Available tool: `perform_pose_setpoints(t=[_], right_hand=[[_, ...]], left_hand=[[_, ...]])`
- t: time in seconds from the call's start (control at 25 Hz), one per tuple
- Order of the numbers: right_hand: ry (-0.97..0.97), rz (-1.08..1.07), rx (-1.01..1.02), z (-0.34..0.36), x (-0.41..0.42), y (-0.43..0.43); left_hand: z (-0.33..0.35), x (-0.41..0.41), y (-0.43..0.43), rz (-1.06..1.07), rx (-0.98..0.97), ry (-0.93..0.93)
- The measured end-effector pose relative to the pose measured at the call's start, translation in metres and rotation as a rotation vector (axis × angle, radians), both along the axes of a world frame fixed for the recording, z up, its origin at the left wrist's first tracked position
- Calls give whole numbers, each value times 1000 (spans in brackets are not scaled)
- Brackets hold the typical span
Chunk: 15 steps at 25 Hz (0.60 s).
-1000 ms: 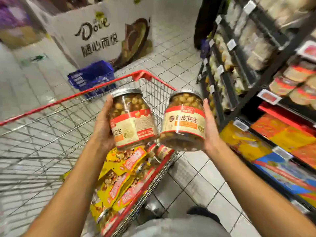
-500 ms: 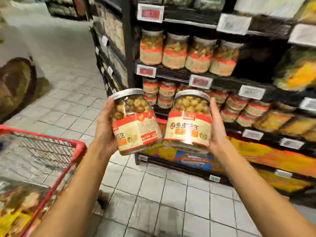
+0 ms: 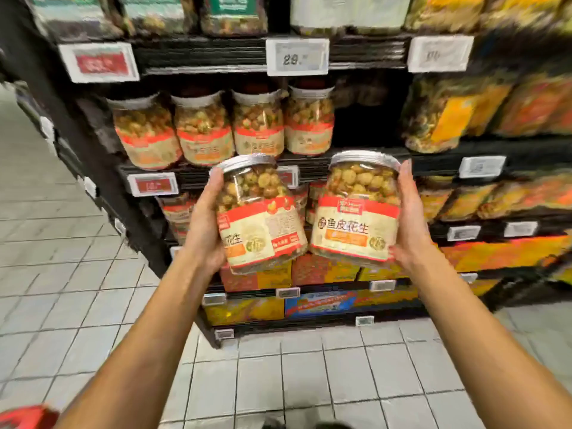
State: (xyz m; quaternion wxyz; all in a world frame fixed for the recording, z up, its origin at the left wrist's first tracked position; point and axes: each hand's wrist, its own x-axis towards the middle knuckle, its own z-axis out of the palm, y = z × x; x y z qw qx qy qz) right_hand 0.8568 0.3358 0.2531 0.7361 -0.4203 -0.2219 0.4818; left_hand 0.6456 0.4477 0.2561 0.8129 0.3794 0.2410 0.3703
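Note:
I hold two clear plastic jars of coated peanuts with silver lids and red-and-cream labels, side by side at chest height in front of a store shelf. My left hand (image 3: 202, 224) grips the left jar (image 3: 258, 212) from its left side; that jar tilts a little to the left. My right hand (image 3: 410, 218) grips the right jar (image 3: 359, 209) from its right side, and this one stands nearly upright. The two jars almost touch at their lower edges.
A dark shelf rack (image 3: 433, 164) fills the view ahead. A row of the same jars (image 3: 229, 128) stands on the shelf just above my hands, with a dark gap (image 3: 365, 119) to its right. Bagged snacks lie right and below. A red cart corner (image 3: 28, 418) shows bottom left.
My view has swung right, from the cart to the shelf. The cart has slid out to the bottom-left corner. Both hands kept their jars and now hold them closer to the shelf.

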Motion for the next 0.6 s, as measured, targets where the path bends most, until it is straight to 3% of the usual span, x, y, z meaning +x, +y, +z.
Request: perform_pose_setpoints(t=[0.24,0.36,0.6], right_hand=[[-73,-36,128,21,71,40],[-138,-76,90,21,109,69],[-164,48,103,27,171,116]], left_hand=[[19,64,38,-43,94,74],[22,91,50,-2,110,74],[14,125,50,79,113,11]])
